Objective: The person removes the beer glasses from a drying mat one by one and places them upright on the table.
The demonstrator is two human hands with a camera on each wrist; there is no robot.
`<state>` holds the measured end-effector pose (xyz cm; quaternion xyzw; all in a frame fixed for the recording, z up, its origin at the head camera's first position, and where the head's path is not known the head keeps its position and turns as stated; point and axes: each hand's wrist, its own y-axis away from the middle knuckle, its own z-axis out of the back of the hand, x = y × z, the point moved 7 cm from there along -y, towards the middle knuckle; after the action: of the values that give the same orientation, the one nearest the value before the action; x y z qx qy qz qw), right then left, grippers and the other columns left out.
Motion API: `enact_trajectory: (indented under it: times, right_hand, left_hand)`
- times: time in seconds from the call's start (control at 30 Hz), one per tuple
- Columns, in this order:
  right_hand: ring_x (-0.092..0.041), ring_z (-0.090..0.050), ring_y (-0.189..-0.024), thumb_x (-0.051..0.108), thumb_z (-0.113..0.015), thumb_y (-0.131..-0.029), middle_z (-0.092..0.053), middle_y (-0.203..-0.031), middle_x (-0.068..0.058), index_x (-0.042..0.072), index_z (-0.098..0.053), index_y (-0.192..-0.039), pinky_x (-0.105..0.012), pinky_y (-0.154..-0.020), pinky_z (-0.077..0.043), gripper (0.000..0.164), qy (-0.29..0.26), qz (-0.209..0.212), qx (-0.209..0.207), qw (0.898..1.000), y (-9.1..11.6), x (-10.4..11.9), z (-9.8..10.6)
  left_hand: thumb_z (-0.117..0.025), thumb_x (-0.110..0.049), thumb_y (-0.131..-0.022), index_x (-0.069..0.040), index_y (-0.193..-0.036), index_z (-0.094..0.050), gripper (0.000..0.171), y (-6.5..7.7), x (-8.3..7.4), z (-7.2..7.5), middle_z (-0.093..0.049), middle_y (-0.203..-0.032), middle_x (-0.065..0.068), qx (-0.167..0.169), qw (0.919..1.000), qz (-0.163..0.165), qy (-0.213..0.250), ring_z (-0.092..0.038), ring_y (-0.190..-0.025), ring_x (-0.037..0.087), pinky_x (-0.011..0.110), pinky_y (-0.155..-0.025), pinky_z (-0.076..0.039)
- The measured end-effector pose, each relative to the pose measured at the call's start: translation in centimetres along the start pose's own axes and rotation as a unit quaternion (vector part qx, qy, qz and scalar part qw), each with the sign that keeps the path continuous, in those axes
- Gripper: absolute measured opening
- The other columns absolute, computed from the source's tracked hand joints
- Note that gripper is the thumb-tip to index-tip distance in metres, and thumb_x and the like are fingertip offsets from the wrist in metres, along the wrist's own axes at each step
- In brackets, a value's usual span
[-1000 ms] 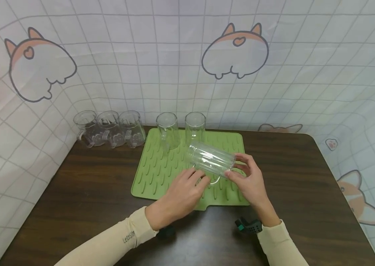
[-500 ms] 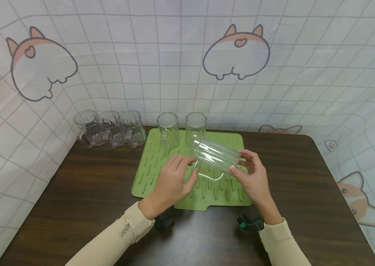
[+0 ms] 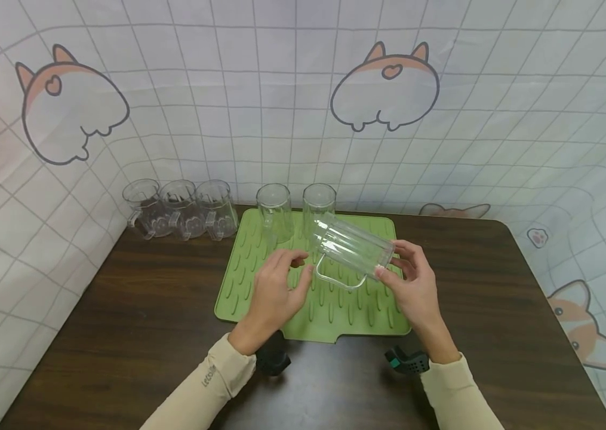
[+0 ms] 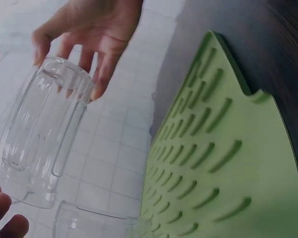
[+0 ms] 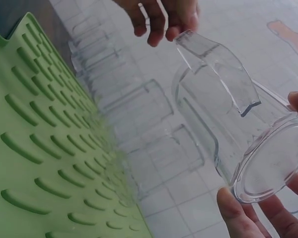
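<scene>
Backdrop: one white grid-patterned cloth (image 3: pixel 260 101), printed with cartoon corgis, across the upper part and both sides of the head view.

Bench (image 3: pixel 147 322): dark wood grain, lower half of the frame.

Mat (image 3: pixel 243 280): green, ribbed, centre of the frame, lying on the bench.

Mugs, row of three: left mug (image 3: pixel 141 200), middle mug (image 3: pixel 181 209), inner mug (image 3: pixel 219 209); clear, handled, left of centre, standing on the bench just beside the mat.

Mugs, pair: near-left mug (image 3: pixel 276 218) and near-right mug (image 3: pixel 320 200); clear, standing at the mat's upper edge (which end is up is hard to tell through the glass).

Mug, held: one clear mug (image 3: pixel 353 248), centre right, tilted above the mat, base to the right, handle towards the bottom of the frame.

Right hand (image 3: pixel 415 289): right of centre, pinching the held mug round its base end.

Left hand (image 3: pixel 273 295): centre, fingers loosely bent, thumb apart, gripping nothing; contact with the handle cannot be told.

Tally, as judged: two mugs placed on the mat, a third not yet set down; whether the row of three is finished or waiting cannot be told.
</scene>
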<state>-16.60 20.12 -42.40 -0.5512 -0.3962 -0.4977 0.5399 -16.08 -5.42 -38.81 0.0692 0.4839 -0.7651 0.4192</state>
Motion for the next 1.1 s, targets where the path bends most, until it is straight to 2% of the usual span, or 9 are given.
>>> enact_trajectory:
  times: [0.2,0.3,0.37,0.47,0.57,0.77,0.83,0.93,1.1]
  right_hand:
    - [-0.006,-0.061,-0.114,-0.005,-0.071,-0.091,-0.056,-0.129,0.005,0.004,-0.047,-0.143,-0.017,-0.077,-0.06,0.057,-0.012,-0.006,-0.013,1.0,0.0,-0.2,-0.2]
    - [-0.007,-0.062,-0.113,-0.006,-0.071,-0.09,-0.057,-0.129,0.005,0.004,-0.048,-0.142,-0.017,-0.076,-0.06,0.057,-0.02,-0.001,-0.019,1.0,0.0,-0.2,-0.3]
    - [-0.007,-0.063,-0.113,-0.007,-0.071,-0.09,-0.057,-0.128,0.005,0.004,-0.049,-0.141,-0.018,-0.076,-0.06,0.057,-0.025,0.002,-0.022,0.999,0.0,-0.2,-0.5]
    - [-0.007,-0.063,-0.111,-0.008,-0.071,-0.089,-0.058,-0.127,0.005,0.004,-0.05,-0.14,-0.018,-0.075,-0.06,0.057,-0.037,0.006,-0.023,0.999,0.0,-0.3,-0.8]
    - [-0.009,-0.063,-0.111,-0.01,-0.07,-0.088,-0.058,-0.127,0.004,0.004,-0.05,-0.14,-0.018,-0.075,-0.06,0.057,-0.049,0.007,-0.022,0.999,0.0,-0.4,-1.1]
    - [-0.01,-0.063,-0.113,-0.01,-0.069,-0.088,-0.057,-0.128,0.002,0.005,-0.05,-0.14,-0.018,-0.077,-0.061,0.057,-0.06,0.004,-0.021,0.998,0.1,-0.6,-1.6]
    - [-0.011,-0.063,-0.114,-0.01,-0.069,-0.088,-0.056,-0.128,0.002,0.005,-0.05,-0.141,-0.019,-0.077,-0.061,0.058,-0.061,0.002,-0.019,0.998,0.2,-0.7,-1.7]
    - [-0.013,-0.063,-0.115,-0.011,-0.068,-0.088,-0.056,-0.129,0.002,0.004,-0.049,-0.141,-0.019,-0.077,-0.061,0.058,-0.067,0.004,-0.017,0.998,0.3,-0.9,-1.9]
    - [-0.015,-0.063,-0.115,-0.013,-0.068,-0.087,-0.056,-0.129,0.002,0.006,-0.051,-0.139,-0.019,-0.076,-0.061,0.058,-0.081,0.013,-0.021,0.996,0.3,-1.0,-2.1]
  left_hand:
    - [-0.064,-0.01,-0.1,-0.005,-0.115,-0.068,0.015,0.5,1.6,-0.7,-0.069,-0.097,0.01,-0.004,0.9906,0.084,0.108,-0.066,-0.09,0.022,0.036,-0.078,-0.058]
    - [-0.062,-0.014,-0.103,-0.005,-0.116,-0.068,0.017,0.8,2.5,-1.2,-0.072,-0.1,0.014,0.007,0.9742,0.146,0.173,-0.067,-0.089,0.02,0.033,-0.08,-0.057]
    - [-0.061,-0.017,-0.105,-0.006,-0.117,-0.067,0.017,1.3,3.2,-1.8,-0.072,-0.101,0.016,0.018,0.9557,0.193,0.222,-0.067,-0.09,0.018,0.03,-0.083,-0.057]
    - [-0.058,-0.017,-0.107,-0.005,-0.117,-0.066,0.018,1.8,4.1,-2.5,-0.071,-0.101,0.015,0.027,0.9208,0.258,0.291,-0.067,-0.091,0.014,0.027,-0.083,-0.057]
    - [-0.055,-0.017,-0.108,-0.002,-0.118,-0.063,0.02,2.2,4.7,-3.1,-0.069,-0.098,0.006,0.023,0.877,0.31,0.366,-0.067,-0.091,0.01,0.025,-0.083,-0.058]
    - [-0.051,-0.018,-0.108,-0.005,-0.114,-0.06,0.017,2.7,5.2,-4.1,-0.067,-0.099,-0.002,0.021,0.7674,0.369,0.524,-0.066,-0.092,0.009,0.025,-0.082,-0.058]
    - [-0.051,-0.019,-0.109,-0.01,-0.111,-0.061,0.014,2.8,5.1,-4.4,-0.066,-0.1,-0.002,0.028,0.7384,0.377,0.558,-0.066,-0.093,0.009,0.025,-0.084,-0.057]
    - [-0.05,-0.021,-0.109,-0.015,-0.108,-0.062,0.014,3.0,4.7,-4.8,-0.065,-0.101,-0.004,0.044,0.7077,0.379,0.595,-0.065,-0.094,0.009,0.026,-0.086,-0.056]
    - [-0.049,-0.024,-0.108,-0.019,-0.107,-0.064,0.016,3.3,4.0,-5.5,-0.066,-0.102,-0.005,0.068,0.6664,0.37,0.644,-0.065,-0.097,0.009,0.026,-0.09,-0.056]
